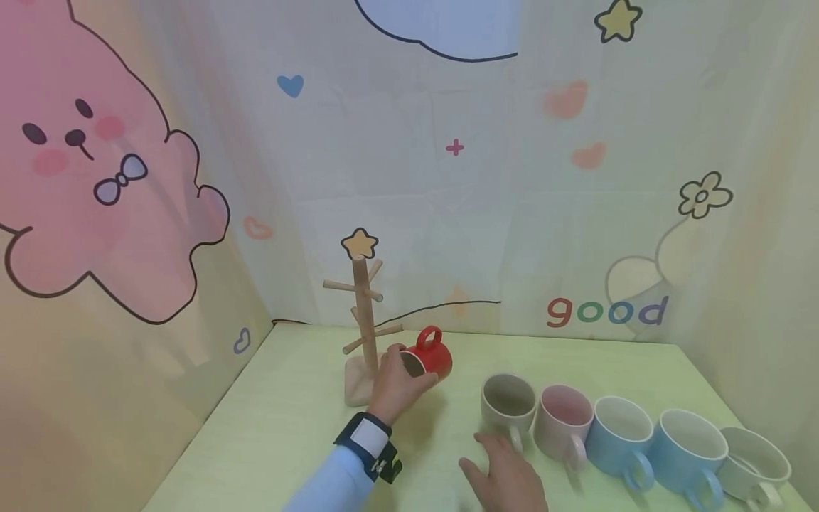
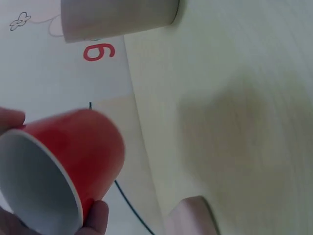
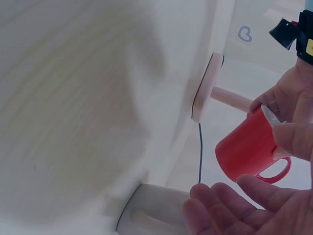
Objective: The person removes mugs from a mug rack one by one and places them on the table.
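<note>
My left hand [image 1: 398, 387] grips a red mug [image 1: 441, 361] with a white inside, fingers and thumb at its rim. The mug lies on its side in the air, handle upward and mouth facing left toward a wooden mug tree [image 1: 365, 320]. In the left wrist view, the fingertips [image 2: 98, 218] press on the red outer wall. Low in the head view, my right hand [image 1: 512, 480] has its fingers spread and holds nothing. It is just in front of a greyish mug [image 1: 495, 407], close to that mug's handle.
To the right of the greyish mug runs a row: a pink mug [image 1: 555, 434], two blue mugs [image 1: 608, 449] and a pale mug [image 1: 745, 466], all upright with handles toward me. The tree's bare pegs [image 1: 339, 286] stick out on several sides. Behind the table [image 1: 269, 419] hangs a printed cloth [image 1: 397, 163].
</note>
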`<state>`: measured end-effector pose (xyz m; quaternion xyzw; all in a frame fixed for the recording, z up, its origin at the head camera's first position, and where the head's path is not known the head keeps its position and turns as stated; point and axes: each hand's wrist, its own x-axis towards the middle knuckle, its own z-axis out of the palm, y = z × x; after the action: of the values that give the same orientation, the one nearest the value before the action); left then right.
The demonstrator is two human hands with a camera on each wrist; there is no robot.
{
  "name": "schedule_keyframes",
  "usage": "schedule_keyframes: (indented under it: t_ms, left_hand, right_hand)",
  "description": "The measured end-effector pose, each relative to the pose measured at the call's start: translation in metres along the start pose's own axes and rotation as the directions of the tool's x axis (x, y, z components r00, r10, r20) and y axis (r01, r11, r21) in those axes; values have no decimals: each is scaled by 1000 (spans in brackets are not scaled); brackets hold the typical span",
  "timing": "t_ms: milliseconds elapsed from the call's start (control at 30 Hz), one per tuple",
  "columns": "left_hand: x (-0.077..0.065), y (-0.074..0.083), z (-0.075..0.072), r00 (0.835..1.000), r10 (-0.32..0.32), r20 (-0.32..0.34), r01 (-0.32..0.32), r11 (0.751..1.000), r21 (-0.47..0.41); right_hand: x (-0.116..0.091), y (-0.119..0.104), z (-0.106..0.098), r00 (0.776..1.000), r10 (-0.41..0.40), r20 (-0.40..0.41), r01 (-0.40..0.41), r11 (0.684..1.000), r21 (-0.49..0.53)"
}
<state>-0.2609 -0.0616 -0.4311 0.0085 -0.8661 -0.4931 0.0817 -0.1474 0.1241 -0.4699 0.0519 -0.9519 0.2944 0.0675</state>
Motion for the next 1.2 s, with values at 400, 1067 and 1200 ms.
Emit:
schedule_keyframes:
  t_ms: [400,1067,1200]
  left_hand:
    - [2,14,-44,945,158,286,-210,964,162]
    - [-26,43,-57,729,8,684,-389,828,405]
    - [-33,48,-56,698,16,716,-481,750,453]
  right_hand:
    - [4,-8,-11,999,10,33,-10,1000,-3]
    - [5,-16,-14,994,-104,46,97,986,135]
    - [4,-17,-13,974,-221,57,207,960,188]
